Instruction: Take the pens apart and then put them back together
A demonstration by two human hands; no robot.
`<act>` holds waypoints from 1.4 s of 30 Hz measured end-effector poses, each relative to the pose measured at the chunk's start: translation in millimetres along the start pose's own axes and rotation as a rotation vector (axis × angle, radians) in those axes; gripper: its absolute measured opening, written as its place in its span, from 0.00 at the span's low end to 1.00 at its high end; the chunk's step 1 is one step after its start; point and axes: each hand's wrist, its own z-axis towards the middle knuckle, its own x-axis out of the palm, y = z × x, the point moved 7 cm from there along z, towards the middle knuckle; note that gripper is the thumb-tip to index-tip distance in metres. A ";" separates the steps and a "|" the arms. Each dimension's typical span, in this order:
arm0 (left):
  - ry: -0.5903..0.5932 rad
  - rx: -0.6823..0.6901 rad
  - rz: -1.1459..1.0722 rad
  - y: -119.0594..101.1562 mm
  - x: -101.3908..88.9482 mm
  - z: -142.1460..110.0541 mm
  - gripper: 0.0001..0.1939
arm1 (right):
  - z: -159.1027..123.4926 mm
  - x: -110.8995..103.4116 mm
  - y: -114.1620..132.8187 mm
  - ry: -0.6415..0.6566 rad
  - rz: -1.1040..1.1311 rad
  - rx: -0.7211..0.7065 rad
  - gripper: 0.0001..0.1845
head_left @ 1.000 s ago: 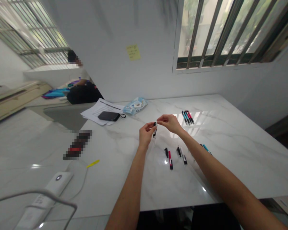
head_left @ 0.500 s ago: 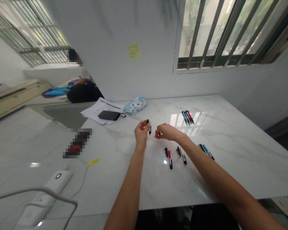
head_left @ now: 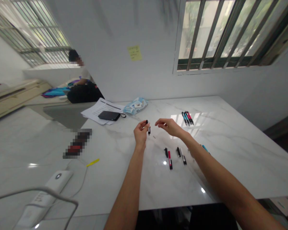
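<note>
My left hand [head_left: 141,131] is closed around a black pen piece [head_left: 149,129], held upright just above the table. My right hand [head_left: 166,125] hovers to the right of it, fingers apart, with nothing seen between them. Under the gap between both hands lies a small thin piece [head_left: 154,137], perhaps a spring, too small to name surely. Nearer me are a red pen barrel [head_left: 170,159] beside a black pen part [head_left: 166,152], and a clear and black barrel [head_left: 183,156] beside another black part [head_left: 178,151]. My right forearm partly covers a blue pen [head_left: 205,149].
Several pens [head_left: 187,118] lie in a row at the back right. Papers [head_left: 104,107], a black pouch [head_left: 109,115] and a blue packet [head_left: 135,105] are at the back. A power strip [head_left: 51,185] with a cable is at left. A person [head_left: 83,84] sits beyond.
My right hand has lifted up and away from the small thin piece, its fingers parting, and the piece now shows on the table. The left hand has barely moved.
</note>
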 end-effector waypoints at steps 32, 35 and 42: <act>0.080 -0.016 -0.043 5.3 16.2 -9.0 0.23 | 3.7 11.3 -35.8 0.026 -0.090 0.244 0.20; 0.026 -0.030 -0.094 6.9 7.3 -3.7 0.25 | -1.4 33.2 -34.4 0.096 -0.291 0.276 0.16; -0.023 0.038 0.013 4.4 -1.1 0.1 0.21 | -6.5 62.9 -23.9 0.180 -0.491 0.222 0.07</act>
